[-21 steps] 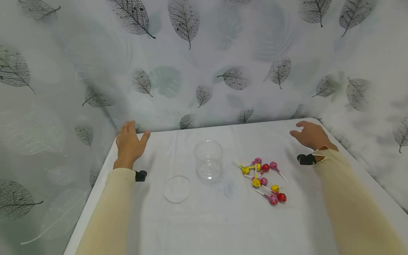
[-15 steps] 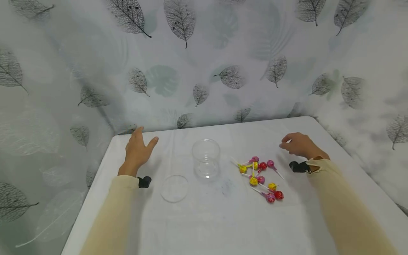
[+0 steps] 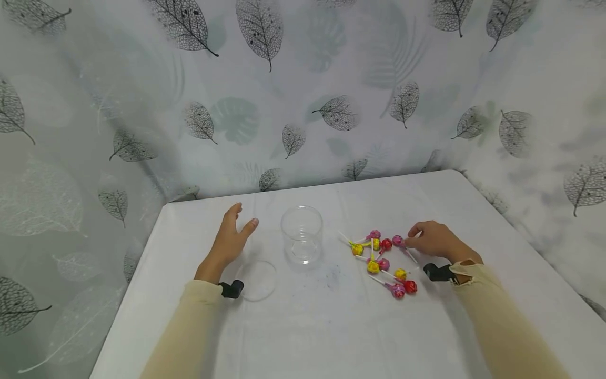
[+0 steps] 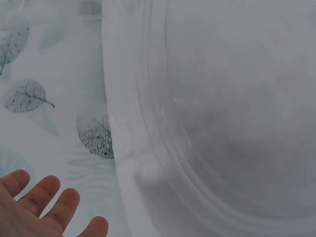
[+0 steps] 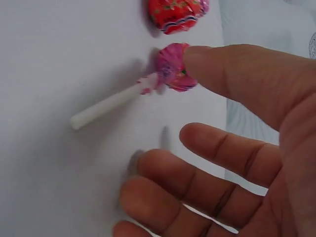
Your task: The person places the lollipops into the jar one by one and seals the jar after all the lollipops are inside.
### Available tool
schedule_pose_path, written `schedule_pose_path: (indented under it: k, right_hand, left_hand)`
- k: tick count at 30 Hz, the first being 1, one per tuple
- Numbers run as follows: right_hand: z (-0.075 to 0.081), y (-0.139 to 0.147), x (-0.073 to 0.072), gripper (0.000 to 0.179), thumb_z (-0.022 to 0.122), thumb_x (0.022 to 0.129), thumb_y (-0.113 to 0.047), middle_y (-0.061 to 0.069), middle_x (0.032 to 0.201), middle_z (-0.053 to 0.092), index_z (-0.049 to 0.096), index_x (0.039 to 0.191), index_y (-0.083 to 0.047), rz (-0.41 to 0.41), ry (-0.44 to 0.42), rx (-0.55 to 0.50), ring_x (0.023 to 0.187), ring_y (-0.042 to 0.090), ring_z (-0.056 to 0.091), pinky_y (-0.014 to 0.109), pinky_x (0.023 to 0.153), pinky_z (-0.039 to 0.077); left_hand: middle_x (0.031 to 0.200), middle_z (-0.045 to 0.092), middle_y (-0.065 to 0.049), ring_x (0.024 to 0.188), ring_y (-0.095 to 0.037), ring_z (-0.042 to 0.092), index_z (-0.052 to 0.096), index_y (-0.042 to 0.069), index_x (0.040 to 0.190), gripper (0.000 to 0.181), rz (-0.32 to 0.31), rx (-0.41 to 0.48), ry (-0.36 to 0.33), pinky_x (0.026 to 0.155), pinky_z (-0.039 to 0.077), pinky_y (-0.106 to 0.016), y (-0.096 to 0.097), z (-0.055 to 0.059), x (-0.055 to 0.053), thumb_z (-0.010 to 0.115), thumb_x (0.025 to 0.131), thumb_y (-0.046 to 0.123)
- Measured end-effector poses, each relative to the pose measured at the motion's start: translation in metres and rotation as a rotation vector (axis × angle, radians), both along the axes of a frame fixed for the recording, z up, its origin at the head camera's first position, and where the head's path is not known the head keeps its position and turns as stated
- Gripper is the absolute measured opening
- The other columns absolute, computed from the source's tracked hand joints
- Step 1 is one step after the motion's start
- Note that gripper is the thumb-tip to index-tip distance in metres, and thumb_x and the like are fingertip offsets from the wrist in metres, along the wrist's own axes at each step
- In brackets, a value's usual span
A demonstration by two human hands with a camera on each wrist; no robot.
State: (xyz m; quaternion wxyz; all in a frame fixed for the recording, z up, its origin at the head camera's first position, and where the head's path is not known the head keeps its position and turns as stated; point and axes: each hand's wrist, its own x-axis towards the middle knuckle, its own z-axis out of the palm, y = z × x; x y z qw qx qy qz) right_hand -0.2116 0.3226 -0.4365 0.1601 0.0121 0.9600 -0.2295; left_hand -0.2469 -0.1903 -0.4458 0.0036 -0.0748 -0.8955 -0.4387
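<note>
My right hand (image 3: 437, 241) is at the right side of the scattered lollipops. In the right wrist view its thumb overlaps the wrapped head of a pink lollipop (image 5: 170, 69), while the other fingers are spread apart below it, loosely bent. That lollipop's white stick points away from the hand. A red lollipop (image 5: 175, 15) lies just beyond. My left hand (image 3: 229, 243) hovers left of a clear cylindrical jar (image 3: 284, 241), fingers extended, thumb apart, holding nothing. The left wrist view shows a large curved clear surface (image 4: 182, 165) beside those fingers.
A round clear lid (image 3: 275, 281) lies flat on the white table (image 3: 331, 337), partly behind the left wrist camera. Several yellow, red and pink lollipops, including a yellow one (image 3: 373, 267), lie right of the jar. A leaf-printed curtain (image 3: 293, 79) borders the table.
My right hand has come down and left to the pink lollipop. My left hand has moved right and nearer, toward the jar. The jar, lid and lollipops stay in place on the table.
</note>
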Motion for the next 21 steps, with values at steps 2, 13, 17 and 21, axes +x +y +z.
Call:
schedule_pose_path:
  k: [2,13,17,21]
  right_hand:
    - [-0.001,-0.001,0.004,0.045,0.073,0.093,-0.041,0.017,0.1,0.067,0.068,0.115,-0.002,0.005,0.0,0.009,0.083,0.027,0.058,0.034,0.067,0.05]
    - [-0.015,-0.006,0.014,0.033,0.078,0.089,-0.035,0.013,0.102,0.07,0.071,0.103,-0.005,-0.024,0.018,0.007,0.09,0.03,0.058,0.039,0.073,0.051]
    - [-0.014,-0.009,0.017,0.024,0.075,0.091,-0.025,0.011,0.096,0.07,0.073,0.102,-0.003,-0.023,0.026,0.003,0.087,0.029,0.059,0.039,0.073,0.053]
    - [-0.011,-0.011,0.019,0.017,0.073,0.092,-0.018,0.01,0.092,0.069,0.073,0.1,-0.003,-0.03,0.043,0.006,0.083,0.027,0.058,0.037,0.071,0.053]
  left_hand:
    - [0.17,0.024,-0.014,0.156,-0.037,0.023,0.013,0.012,0.167,0.089,-0.036,0.032,-0.001,0.122,0.025,-0.064,0.008,0.001,0.004,0.058,0.103,0.055]
    - [0.168,0.029,-0.011,0.155,-0.033,0.029,0.014,0.015,0.166,0.1,-0.241,0.167,-0.031,0.124,0.024,-0.059,0.052,0.005,0.014,0.078,0.093,0.039]
    - [0.168,0.03,-0.008,0.155,-0.031,0.03,0.016,0.019,0.166,0.104,-0.27,0.184,-0.025,0.124,0.026,-0.057,0.066,0.006,0.015,0.083,0.088,0.038]
    - [0.169,0.03,-0.006,0.154,-0.032,0.03,0.017,0.02,0.166,0.109,-0.277,0.178,-0.021,0.123,0.03,-0.056,0.078,0.008,0.017,0.087,0.085,0.037]
